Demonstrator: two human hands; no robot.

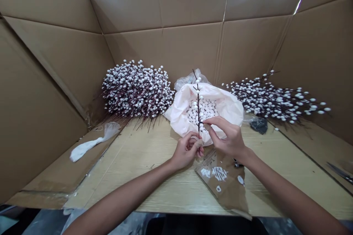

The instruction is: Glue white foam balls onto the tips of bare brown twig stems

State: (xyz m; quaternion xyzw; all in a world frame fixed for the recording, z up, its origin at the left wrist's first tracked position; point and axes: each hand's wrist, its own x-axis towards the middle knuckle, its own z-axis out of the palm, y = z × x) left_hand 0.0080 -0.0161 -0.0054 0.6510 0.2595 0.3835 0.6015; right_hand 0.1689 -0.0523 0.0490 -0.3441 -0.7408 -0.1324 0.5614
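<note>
My left hand point(189, 149) is closed around the lower end of a dark artificial berry branch point(198, 104), which stands upright. A few white berries sit along its upper part. At a short side twig low on the branch, my right hand point(227, 137) pinches with thumb and forefinger; whether a berry is between the fingertips is hidden. Behind the branch lies an opened white plastic bag point(180, 108) full of loose white berries point(208, 108). Below my hands is a piece of brown cardboard point(230, 187) with white glue-like smears.
A big bundle of white-berried branches point(138, 88) lies at left, a smaller bundle point(270, 99) at right. A white-filled plastic bag point(88, 147) rests on the left, a dark lump in plastic point(259, 125) and scissors point(340, 172) on the right. Cardboard walls point(190, 47) enclose the table.
</note>
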